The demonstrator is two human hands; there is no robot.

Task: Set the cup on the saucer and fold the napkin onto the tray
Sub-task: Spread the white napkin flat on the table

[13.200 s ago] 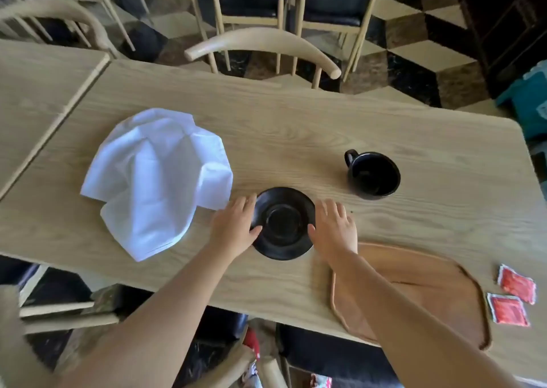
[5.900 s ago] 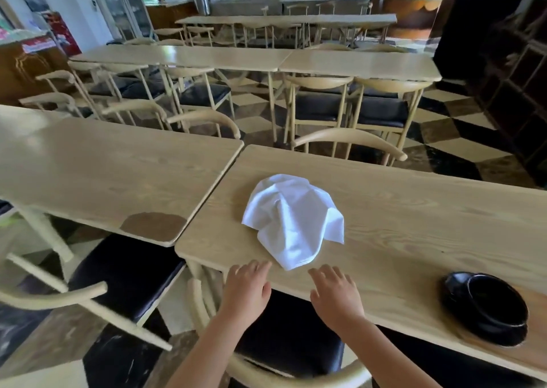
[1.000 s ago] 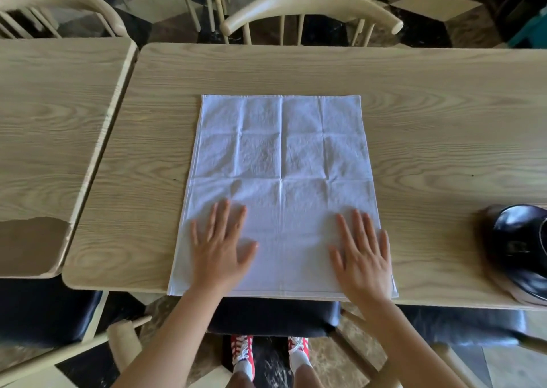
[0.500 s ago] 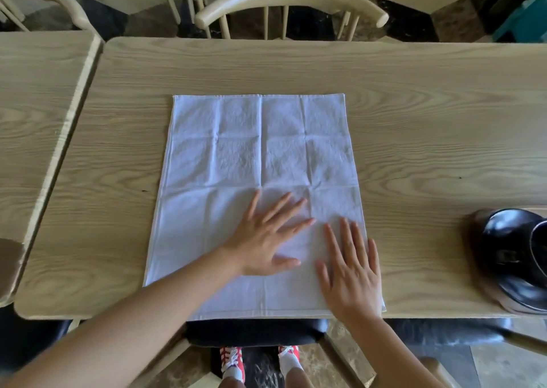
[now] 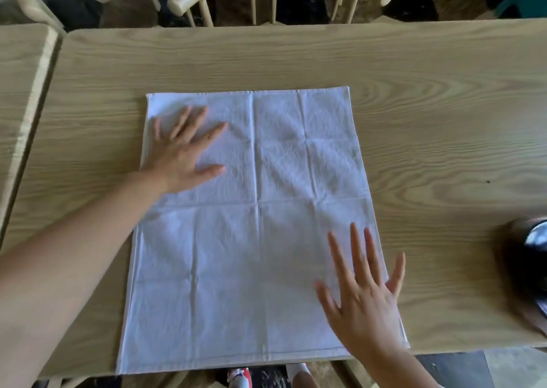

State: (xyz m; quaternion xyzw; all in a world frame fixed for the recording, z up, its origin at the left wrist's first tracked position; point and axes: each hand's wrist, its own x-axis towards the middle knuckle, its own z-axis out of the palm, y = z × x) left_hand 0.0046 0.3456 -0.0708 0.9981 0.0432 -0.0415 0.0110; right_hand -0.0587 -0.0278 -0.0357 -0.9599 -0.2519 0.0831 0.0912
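— How far along is the task judged to be?

— The napkin (image 5: 254, 225) is spread flat on the tabletop (image 5: 429, 115), reaching its near edge; no fold is seen yet. A dark, blurred shape (image 5: 529, 254) at the right edge may be the cup; nothing more can be told.

— And the grip?

— Nothing is held. The left hand (image 5: 183, 154) is pressed flat on the far left corner of the cloth, the right hand (image 5: 362, 296) on the near right corner, fingers straight. Folding and placing on the tray are left.
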